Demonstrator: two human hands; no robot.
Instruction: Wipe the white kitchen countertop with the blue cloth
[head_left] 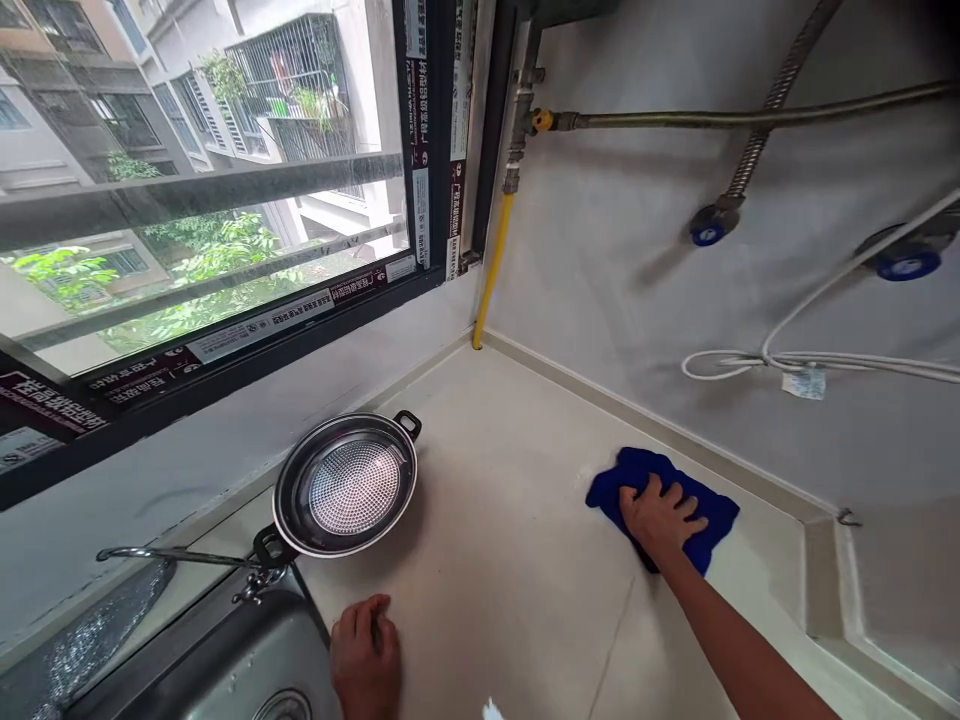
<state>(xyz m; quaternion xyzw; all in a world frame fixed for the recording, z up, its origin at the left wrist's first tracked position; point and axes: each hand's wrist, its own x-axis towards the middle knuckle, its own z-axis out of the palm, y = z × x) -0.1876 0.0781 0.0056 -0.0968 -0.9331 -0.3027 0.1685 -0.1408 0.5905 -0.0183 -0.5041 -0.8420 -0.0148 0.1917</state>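
Note:
My right hand (660, 517) lies flat, fingers spread, pressing on a blue cloth (709, 515) on the pale countertop (510, 520), close to the back wall. My left hand (365, 655) rests on the counter's near part beside the sink edge, its fingers curled down against the surface with nothing seen in them. A round steel pan with a perforated insert (346, 483) and two black handles sits on the counter between the sink and the window wall, a little beyond my left hand.
A steel sink (225, 665) with a thin tap (172, 555) is at the lower left. A window (202, 190) fills the upper left. A yellow gas pipe (493, 265), metal hoses, blue valves (907, 262) and a white cable (787, 355) run along the grey wall.

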